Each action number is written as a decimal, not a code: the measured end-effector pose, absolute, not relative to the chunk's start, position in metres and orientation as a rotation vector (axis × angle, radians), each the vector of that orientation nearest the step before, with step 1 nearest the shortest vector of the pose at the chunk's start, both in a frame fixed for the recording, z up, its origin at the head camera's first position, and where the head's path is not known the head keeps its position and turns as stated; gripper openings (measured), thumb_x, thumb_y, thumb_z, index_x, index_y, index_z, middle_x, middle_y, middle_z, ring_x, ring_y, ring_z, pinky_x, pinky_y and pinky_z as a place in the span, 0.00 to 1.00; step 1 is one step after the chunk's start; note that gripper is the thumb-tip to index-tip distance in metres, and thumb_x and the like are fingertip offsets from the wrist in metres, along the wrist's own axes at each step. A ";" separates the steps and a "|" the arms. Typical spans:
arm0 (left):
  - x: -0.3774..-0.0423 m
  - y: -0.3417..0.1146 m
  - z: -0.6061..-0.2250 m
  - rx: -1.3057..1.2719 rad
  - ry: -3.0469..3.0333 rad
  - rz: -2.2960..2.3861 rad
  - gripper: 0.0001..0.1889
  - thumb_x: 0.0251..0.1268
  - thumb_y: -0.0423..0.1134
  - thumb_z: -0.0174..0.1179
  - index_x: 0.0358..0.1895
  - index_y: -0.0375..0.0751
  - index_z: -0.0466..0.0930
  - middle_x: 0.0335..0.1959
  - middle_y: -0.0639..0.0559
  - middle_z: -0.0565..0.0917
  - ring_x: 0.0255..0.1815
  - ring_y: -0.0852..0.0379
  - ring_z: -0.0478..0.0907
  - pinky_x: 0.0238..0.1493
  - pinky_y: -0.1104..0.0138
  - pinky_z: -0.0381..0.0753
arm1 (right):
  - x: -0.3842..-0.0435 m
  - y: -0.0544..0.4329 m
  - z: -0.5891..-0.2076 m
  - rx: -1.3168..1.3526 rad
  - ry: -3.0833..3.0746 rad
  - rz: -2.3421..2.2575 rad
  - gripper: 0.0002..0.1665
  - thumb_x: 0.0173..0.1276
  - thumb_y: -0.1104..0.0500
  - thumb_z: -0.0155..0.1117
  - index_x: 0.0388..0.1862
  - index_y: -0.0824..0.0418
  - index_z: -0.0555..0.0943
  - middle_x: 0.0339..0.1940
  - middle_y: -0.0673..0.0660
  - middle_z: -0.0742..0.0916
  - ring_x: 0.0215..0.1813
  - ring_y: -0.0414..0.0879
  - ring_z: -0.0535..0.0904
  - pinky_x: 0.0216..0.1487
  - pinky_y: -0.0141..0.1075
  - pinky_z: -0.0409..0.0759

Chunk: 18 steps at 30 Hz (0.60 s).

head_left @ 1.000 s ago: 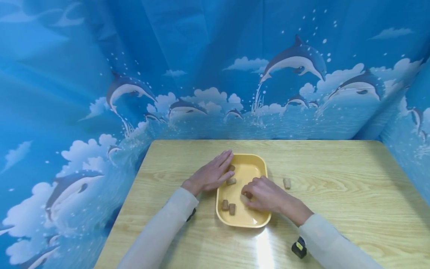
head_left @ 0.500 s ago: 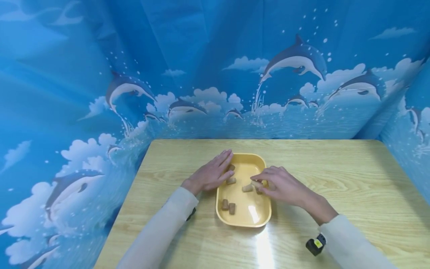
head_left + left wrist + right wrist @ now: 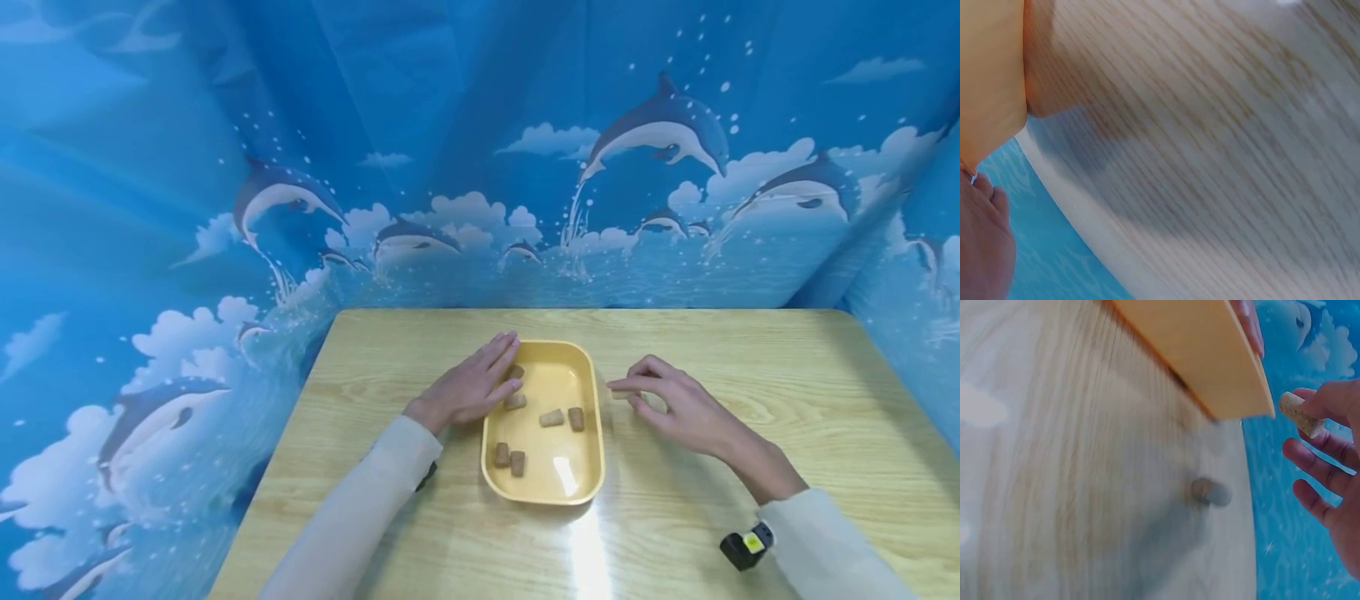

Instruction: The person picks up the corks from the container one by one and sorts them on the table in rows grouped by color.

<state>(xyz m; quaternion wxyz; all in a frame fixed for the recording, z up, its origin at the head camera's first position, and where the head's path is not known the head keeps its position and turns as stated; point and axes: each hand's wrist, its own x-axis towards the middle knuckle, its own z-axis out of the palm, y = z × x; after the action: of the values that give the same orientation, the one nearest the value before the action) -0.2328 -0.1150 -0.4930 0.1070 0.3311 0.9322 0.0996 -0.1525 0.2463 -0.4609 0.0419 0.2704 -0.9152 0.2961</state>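
the right hand [image 3: 678,408] pinches a small pale-tan cork cylinder [image 3: 621,394] while the left hand [image 3: 472,385] lies along a shallow yellow rounded-rectangular tray [image 3: 543,490].
from the head, six brown and tan corks [image 3: 576,419] sit in the tray between the hands, and the held one is just outside its edge on the right hand's side; a light fingertip grip, with the left palm keeping the tray steady, probably serves best here. the left fingers are straight, hold nothing and reach over the rim. the left wrist view shows only part of that hand beside the tray corner; its pressure cannot be told. in the right wrist view, thumb and finger clamp the cork, the lower fingers spread loosely, and a blurred brownish-grey cork [image 3: 1211,492] stands on the table [image 3: 1116,462] near that hand.
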 end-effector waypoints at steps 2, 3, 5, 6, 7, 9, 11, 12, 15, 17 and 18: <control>-0.232 -0.115 -0.493 0.972 2.742 0.298 0.42 0.88 0.68 0.26 0.92 0.48 0.34 0.94 0.52 0.35 0.94 0.53 0.33 0.93 0.59 0.42 | -0.151 0.254 -0.465 0.790 -2.802 0.906 0.17 0.79 0.64 0.67 0.62 0.55 0.91 0.50 0.48 0.85 0.48 0.41 0.80 0.45 0.42 0.85; -0.232 -0.115 -0.493 0.971 2.739 0.299 0.42 0.88 0.68 0.26 0.91 0.48 0.33 0.94 0.53 0.35 0.94 0.54 0.33 0.93 0.59 0.42 | -0.150 0.258 -0.468 0.770 -2.802 0.908 0.18 0.78 0.64 0.68 0.62 0.55 0.90 0.50 0.49 0.86 0.48 0.42 0.81 0.47 0.44 0.86; -0.232 -0.115 -0.492 0.970 2.735 0.307 0.42 0.89 0.67 0.27 0.92 0.48 0.33 0.94 0.53 0.34 0.94 0.54 0.33 0.93 0.59 0.42 | -0.149 0.265 -0.472 0.726 -2.808 0.918 0.17 0.77 0.65 0.70 0.62 0.57 0.88 0.52 0.50 0.87 0.50 0.45 0.83 0.50 0.47 0.87; -0.232 -0.115 -0.492 0.969 2.734 0.309 0.42 0.89 0.67 0.27 0.91 0.48 0.33 0.93 0.53 0.34 0.94 0.54 0.33 0.93 0.59 0.42 | -0.149 0.269 -0.475 0.706 -2.807 0.927 0.18 0.75 0.65 0.71 0.62 0.58 0.88 0.52 0.51 0.88 0.51 0.46 0.84 0.51 0.48 0.88; -0.232 -0.115 -0.492 0.970 2.734 0.311 0.42 0.89 0.67 0.27 0.91 0.48 0.33 0.93 0.53 0.34 0.94 0.54 0.33 0.93 0.58 0.42 | -0.149 0.272 -0.477 0.681 -2.811 0.934 0.17 0.75 0.65 0.72 0.61 0.59 0.87 0.52 0.52 0.89 0.51 0.48 0.85 0.52 0.49 0.89; -0.232 -0.115 -0.492 0.970 2.735 0.306 0.42 0.88 0.68 0.27 0.91 0.48 0.33 0.93 0.54 0.33 0.94 0.54 0.33 0.93 0.58 0.42 | -0.147 0.278 -0.480 0.645 -2.814 0.941 0.16 0.73 0.66 0.74 0.57 0.60 0.86 0.51 0.53 0.90 0.50 0.50 0.86 0.52 0.49 0.89; -0.232 -0.115 -0.492 0.974 2.740 0.303 0.42 0.88 0.68 0.26 0.91 0.48 0.33 0.93 0.53 0.34 0.94 0.54 0.33 0.93 0.58 0.42 | -0.147 0.284 -0.484 0.622 -2.819 0.930 0.14 0.71 0.65 0.76 0.54 0.60 0.86 0.49 0.52 0.91 0.49 0.50 0.86 0.51 0.49 0.89; -0.232 -0.115 -0.492 0.975 2.742 0.300 0.42 0.88 0.68 0.26 0.91 0.48 0.33 0.93 0.53 0.34 0.94 0.54 0.33 0.93 0.59 0.42 | -0.146 0.287 -0.487 0.619 -2.819 0.920 0.13 0.71 0.65 0.76 0.53 0.60 0.87 0.48 0.51 0.91 0.49 0.50 0.86 0.51 0.50 0.89; -0.232 -0.115 -0.492 0.977 2.743 0.302 0.42 0.88 0.68 0.27 0.91 0.47 0.34 0.93 0.53 0.34 0.94 0.54 0.33 0.93 0.59 0.42 | -0.145 0.294 -0.493 0.620 -2.809 0.883 0.13 0.70 0.65 0.77 0.51 0.58 0.88 0.47 0.50 0.91 0.48 0.49 0.87 0.50 0.49 0.90; -0.231 -0.115 -0.492 0.975 2.742 0.308 0.42 0.88 0.68 0.27 0.91 0.47 0.34 0.93 0.54 0.33 0.94 0.54 0.33 0.93 0.58 0.42 | -0.144 0.298 -0.498 0.631 -2.788 0.867 0.14 0.69 0.66 0.78 0.51 0.58 0.89 0.47 0.50 0.92 0.47 0.47 0.87 0.49 0.49 0.90; -0.231 -0.115 -0.492 0.974 2.740 0.312 0.42 0.88 0.68 0.27 0.91 0.47 0.34 0.93 0.54 0.33 0.94 0.54 0.33 0.93 0.58 0.42 | -0.144 0.300 -0.500 0.635 -2.780 0.863 0.14 0.69 0.66 0.78 0.52 0.58 0.89 0.47 0.50 0.92 0.47 0.46 0.87 0.48 0.48 0.90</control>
<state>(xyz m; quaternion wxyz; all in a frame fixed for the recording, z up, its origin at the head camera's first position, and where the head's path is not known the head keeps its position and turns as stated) -0.2313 -0.1153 -0.4917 0.1082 0.3310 0.9314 0.1059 -0.1445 0.2999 -0.5000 0.0812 0.2124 -0.9300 0.2888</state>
